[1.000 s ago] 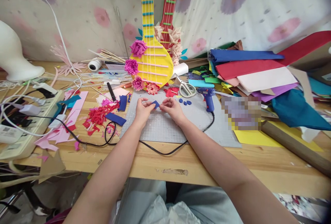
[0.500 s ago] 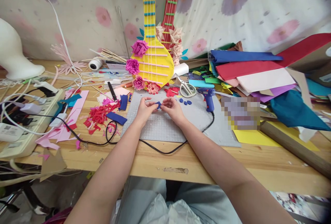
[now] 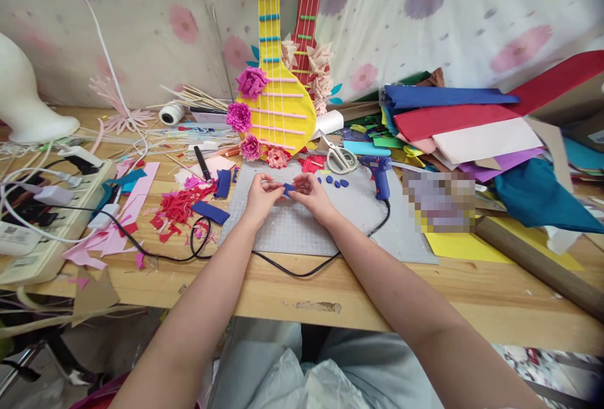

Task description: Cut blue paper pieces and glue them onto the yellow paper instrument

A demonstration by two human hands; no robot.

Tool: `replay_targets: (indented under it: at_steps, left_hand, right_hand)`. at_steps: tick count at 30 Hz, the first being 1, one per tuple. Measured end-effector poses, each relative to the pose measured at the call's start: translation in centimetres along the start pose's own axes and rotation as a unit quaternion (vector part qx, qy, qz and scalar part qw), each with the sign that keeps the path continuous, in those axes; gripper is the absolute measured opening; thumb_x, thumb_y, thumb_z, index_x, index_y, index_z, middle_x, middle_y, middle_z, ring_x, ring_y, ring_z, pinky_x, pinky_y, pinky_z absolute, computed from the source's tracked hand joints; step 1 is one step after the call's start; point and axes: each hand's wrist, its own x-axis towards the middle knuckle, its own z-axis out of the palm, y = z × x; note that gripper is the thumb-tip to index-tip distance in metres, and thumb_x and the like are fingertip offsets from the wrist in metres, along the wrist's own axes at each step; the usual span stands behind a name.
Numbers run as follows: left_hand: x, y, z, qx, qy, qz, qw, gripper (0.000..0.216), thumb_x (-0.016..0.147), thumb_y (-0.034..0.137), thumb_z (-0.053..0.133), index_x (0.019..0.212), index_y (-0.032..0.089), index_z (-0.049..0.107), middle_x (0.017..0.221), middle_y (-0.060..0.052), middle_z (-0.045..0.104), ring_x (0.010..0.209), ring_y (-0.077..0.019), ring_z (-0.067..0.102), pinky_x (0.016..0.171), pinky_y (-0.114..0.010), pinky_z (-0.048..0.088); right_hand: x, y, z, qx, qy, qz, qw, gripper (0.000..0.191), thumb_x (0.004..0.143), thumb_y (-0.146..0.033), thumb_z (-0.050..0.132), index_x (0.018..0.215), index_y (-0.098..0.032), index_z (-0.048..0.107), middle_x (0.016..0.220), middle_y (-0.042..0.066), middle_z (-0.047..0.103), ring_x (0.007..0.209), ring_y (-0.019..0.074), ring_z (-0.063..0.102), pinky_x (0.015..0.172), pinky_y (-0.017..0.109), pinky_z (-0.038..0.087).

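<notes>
Pinched at the centre of the frame, between the curled thumbs and fingers of left hand [image 3: 260, 200] and right hand [image 3: 311, 197]: a small blue piece [image 3: 287, 190], edges largely covered, full outline hard to make out. Cannot tell whether resting on the grey mat [image 3: 297, 233] or lifted slightly off. Just right of centre, tiny blue cut-outs [image 3: 336, 183] on the mat, the leftmost partly hidden behind the right hand. At upper centre, a yellow string-instrument shape [image 3: 283, 110], cut off by the top edge and covering much of a red one [image 3: 309, 19]. At right, a patch [image 3: 441, 201] pixelated beyond reading.
</notes>
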Motion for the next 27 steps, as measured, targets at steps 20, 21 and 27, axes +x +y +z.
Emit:
replay_targets:
  at_steps: [20, 21, 27]
  left_hand:
    - [-0.1, 0.7, -0.5, 0.025, -0.038, -0.03, 0.999, 0.035, 0.054, 0.006, 0.064, 0.076, 0.018, 0.039, 0.068, 0.004, 0.058, 0.058, -0.0097, 0.057, 0.055, -0.025, 0.051]
    - [-0.1, 0.7, -0.5, 0.021, -0.035, -0.034, 0.999, 0.035, 0.054, 0.006, 0.064, 0.076, 0.018, 0.04, 0.067, 0.004, 0.058, 0.058, -0.0095, 0.057, 0.055, -0.025, 0.051]
    - [-0.2, 1.1, -0.5, -0.037, -0.025, -0.074, 0.996, 0.034, 0.055, 0.002, 0.061, 0.077, 0.018, 0.041, 0.067, 0.004, 0.06, 0.058, -0.009, 0.058, 0.055, -0.023, 0.05]
  right_hand:
    - [0.3, 0.0, -0.4, 0.002, -0.008, -0.021, 1.0, 0.035, 0.057, -0.023, 0.064, 0.086, -0.022, 0.044, 0.074, -0.003, 0.056, 0.071, 0.0129, 0.056, 0.064, 0.028, 0.044]
    - [0.3, 0.0, -0.4, 0.008, -0.01, -0.018, 1.0, 0.036, 0.057, -0.022, 0.065, 0.086, -0.022, 0.045, 0.074, -0.003, 0.056, 0.069, 0.0124, 0.056, 0.064, 0.028, 0.045]
    - [0.2, -0.3, -0.7, 0.076, -0.034, -0.007, 0.996, 0.038, 0.058, -0.024, 0.069, 0.087, -0.023, 0.044, 0.077, -0.004, 0.059, 0.065, 0.0108, 0.057, 0.065, 0.029, 0.048]
